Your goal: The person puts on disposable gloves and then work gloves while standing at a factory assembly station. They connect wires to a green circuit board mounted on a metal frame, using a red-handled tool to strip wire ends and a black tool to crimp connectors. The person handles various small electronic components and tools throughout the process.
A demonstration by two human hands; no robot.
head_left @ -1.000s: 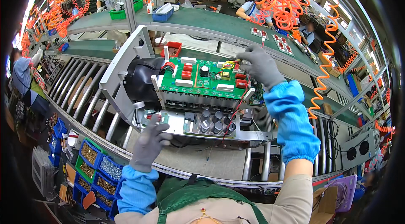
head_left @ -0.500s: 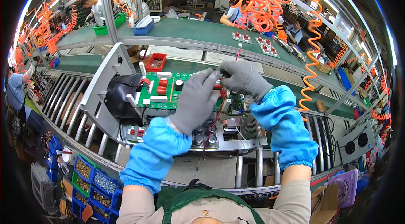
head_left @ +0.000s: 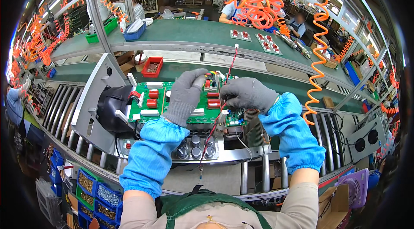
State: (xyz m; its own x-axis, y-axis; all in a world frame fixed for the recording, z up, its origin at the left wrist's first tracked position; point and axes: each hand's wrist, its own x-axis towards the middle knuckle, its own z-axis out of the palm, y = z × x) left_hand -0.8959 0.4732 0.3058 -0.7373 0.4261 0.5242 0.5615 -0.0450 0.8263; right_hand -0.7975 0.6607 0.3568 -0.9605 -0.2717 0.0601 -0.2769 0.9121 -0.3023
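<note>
Your left hand [head_left: 186,96] covers part of the green circuit board [head_left: 202,121], so you can't see what lies beneath its palm. Your right hand [head_left: 250,93] masks its own fingertips; whether they pinch the red-and-black wire [head_left: 233,61] can't be told. Between seven and eight o'clock, pieces in the blue bins [head_left: 107,204] are too small to identify. At six, the lower edge cuts off your green apron [head_left: 202,198]. Near one, orange coils [head_left: 261,6] partly screen a co-worker [head_left: 228,12].
</note>
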